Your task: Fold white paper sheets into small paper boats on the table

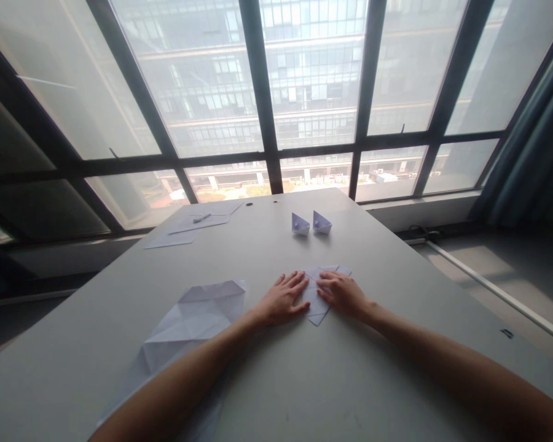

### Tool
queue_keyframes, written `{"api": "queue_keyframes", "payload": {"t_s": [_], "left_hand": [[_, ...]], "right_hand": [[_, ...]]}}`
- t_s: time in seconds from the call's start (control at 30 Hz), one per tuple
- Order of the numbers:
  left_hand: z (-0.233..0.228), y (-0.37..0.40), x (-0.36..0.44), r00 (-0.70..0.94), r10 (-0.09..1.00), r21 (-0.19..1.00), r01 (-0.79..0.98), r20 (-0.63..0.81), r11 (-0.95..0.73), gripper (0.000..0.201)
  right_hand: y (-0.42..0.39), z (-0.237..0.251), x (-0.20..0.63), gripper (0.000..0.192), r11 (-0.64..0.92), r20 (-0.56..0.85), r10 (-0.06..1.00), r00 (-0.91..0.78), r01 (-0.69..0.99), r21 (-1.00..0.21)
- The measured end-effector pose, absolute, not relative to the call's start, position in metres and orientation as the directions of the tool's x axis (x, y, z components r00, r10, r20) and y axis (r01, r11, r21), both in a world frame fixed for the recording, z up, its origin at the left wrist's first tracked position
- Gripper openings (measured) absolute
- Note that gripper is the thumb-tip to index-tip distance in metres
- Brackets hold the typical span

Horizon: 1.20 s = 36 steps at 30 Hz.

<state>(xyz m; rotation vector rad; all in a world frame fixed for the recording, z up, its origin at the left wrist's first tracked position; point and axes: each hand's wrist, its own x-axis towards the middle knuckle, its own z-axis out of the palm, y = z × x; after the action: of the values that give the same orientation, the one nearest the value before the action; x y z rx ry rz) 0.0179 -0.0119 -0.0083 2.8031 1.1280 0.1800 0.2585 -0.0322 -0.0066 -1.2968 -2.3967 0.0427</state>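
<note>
A folded sheet of white paper (317, 310) lies flat on the white table (267, 252), one pointed corner toward me. My left hand (283, 299) rests on its left side, fingers stretched out and thumb on the paper. From the right, my right hand (344, 292) lies on the paper with its fingers spread and slightly bent. Both hands cover parts of the folds. Under and beside my left forearm is a larger creased sheet of paper (196, 316).
Two small folded paper shapes (300, 224) stand beyond my hands. Flat paper sheets (175, 236) with a small white object (201, 218) on them lie at the far left. Large windows (313, 73) rise behind the table, and a dark curtain (525, 135) hangs at right.
</note>
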Motion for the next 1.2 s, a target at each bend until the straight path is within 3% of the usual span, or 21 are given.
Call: {"api": "queue_keyframes", "payload": {"t_s": [0.27, 0.53, 0.73, 0.97, 1.2], "left_hand": [[-0.010, -0.013, 0.018, 0.709, 0.696, 0.172, 0.676, 0.114, -0.717, 0.064], [-0.013, -0.011, 0.017, 0.617, 0.739, 0.255, 0.694, 0.273, -0.673, 0.047], [-0.015, -0.008, 0.019, 0.589, 0.739, 0.297, 0.678, 0.327, -0.672, 0.032], [-0.016, -0.006, 0.019, 0.551, 0.783, 0.258, 0.743, 0.287, -0.618, 0.035], [-0.012, -0.009, 0.018, 0.664, 0.710, 0.242, 0.667, 0.235, -0.705, 0.046]], "right_hand": [[-0.035, -0.001, 0.259, 0.023, 0.509, 0.309, 0.843, -0.440, 0.839, -0.192], [-0.034, 0.001, 0.262, 0.025, 0.473, 0.317, 0.851, -0.418, 0.873, -0.119], [-0.027, -0.006, 0.269, 0.021, 0.506, 0.357, 0.842, -0.405, 0.821, -0.264], [-0.024, -0.011, 0.271, 0.023, 0.536, 0.371, 0.831, -0.415, 0.777, -0.330], [-0.026, -0.009, 0.268, 0.022, 0.559, 0.370, 0.816, -0.444, 0.768, -0.313]]}}
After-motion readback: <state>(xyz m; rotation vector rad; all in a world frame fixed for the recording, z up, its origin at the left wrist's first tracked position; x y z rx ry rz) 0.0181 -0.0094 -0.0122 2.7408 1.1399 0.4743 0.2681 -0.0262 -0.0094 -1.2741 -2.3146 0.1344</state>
